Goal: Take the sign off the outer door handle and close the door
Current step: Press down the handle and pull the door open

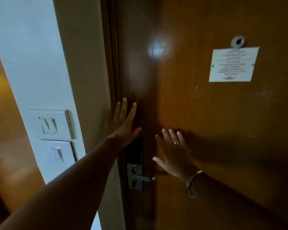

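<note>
The brown wooden door (214, 122) fills the right of the view, seen from inside and lying against its frame (112, 63). My left hand (123, 127) is spread flat on the door near its latch edge, just above the black lock plate (134, 151). My right hand (175, 155) is also flat on the door with fingers apart, a little lower and to the right, above the inner metal handle (145, 178). Neither hand holds anything. No hanging sign is in view; the outer handle is hidden behind the door.
A white notice plate (233, 64) is fixed to the door under the peephole (238, 41). On the white wall to the left are two light switch plates, the upper switch plate (51, 124) and the lower switch plate (58, 154).
</note>
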A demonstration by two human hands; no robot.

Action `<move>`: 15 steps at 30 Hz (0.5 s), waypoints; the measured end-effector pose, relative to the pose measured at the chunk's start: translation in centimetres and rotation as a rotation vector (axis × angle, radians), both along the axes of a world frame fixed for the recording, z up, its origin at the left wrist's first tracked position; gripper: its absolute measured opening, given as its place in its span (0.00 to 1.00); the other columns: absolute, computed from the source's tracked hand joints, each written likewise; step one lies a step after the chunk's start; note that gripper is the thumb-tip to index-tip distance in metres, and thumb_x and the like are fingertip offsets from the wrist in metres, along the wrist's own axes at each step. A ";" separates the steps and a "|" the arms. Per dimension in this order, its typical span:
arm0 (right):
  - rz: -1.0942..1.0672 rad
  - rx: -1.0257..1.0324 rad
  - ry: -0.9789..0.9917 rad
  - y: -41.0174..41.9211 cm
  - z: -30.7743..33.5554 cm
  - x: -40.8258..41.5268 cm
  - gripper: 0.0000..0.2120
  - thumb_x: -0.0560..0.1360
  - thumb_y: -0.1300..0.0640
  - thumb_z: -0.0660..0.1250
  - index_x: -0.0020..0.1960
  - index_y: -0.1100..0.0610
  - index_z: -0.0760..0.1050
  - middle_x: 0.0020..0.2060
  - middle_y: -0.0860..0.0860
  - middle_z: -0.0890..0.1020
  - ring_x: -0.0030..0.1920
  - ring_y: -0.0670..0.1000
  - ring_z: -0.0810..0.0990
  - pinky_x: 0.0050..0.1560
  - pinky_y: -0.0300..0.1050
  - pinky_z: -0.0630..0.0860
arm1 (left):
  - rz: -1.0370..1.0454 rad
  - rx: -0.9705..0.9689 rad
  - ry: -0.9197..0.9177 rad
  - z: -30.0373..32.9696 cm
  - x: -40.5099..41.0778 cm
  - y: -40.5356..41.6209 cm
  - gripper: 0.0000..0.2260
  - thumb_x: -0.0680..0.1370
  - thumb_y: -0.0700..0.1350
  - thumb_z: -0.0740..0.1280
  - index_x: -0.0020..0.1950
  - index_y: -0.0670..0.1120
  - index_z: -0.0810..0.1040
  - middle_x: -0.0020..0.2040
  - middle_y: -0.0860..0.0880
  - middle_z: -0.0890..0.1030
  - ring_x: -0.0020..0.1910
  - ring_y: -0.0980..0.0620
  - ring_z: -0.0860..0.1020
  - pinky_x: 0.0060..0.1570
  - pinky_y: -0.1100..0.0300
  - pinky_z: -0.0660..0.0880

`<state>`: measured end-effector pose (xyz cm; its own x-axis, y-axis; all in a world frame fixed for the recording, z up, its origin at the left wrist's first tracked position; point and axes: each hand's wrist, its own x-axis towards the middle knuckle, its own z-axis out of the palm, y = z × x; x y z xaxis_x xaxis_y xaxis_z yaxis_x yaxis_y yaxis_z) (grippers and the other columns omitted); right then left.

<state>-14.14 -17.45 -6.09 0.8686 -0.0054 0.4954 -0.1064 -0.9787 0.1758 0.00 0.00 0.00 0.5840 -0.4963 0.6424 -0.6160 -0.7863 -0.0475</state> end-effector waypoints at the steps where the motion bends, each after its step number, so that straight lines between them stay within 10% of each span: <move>1: -0.002 0.058 0.043 0.5 -2.0 0.3 0.39 0.72 0.35 0.61 0.75 0.53 0.56 0.75 0.61 0.61 0.74 0.63 0.59 0.73 0.65 0.54 | -0.009 0.010 -0.019 -0.6 0.2 -0.1 0.44 0.74 0.65 0.62 0.77 0.55 0.34 0.75 0.46 0.29 0.74 0.45 0.30 0.72 0.38 0.39; 10: -0.063 0.306 0.339 6.3 -12.7 5.1 0.27 0.77 0.45 0.62 0.72 0.54 0.62 0.70 0.57 0.67 0.71 0.61 0.64 0.74 0.59 0.52 | -0.095 0.130 -0.145 -7.1 3.4 -3.5 0.42 0.72 0.68 0.62 0.79 0.50 0.50 0.78 0.37 0.51 0.77 0.38 0.48 0.71 0.37 0.42; 15: -0.123 0.310 0.349 7.8 -14.3 6.6 0.25 0.63 0.45 0.76 0.55 0.56 0.77 0.49 0.54 0.83 0.52 0.57 0.81 0.59 0.56 0.74 | -0.121 0.009 -0.151 -8.8 4.6 -4.8 0.43 0.72 0.70 0.60 0.79 0.50 0.50 0.78 0.36 0.52 0.77 0.36 0.49 0.72 0.36 0.43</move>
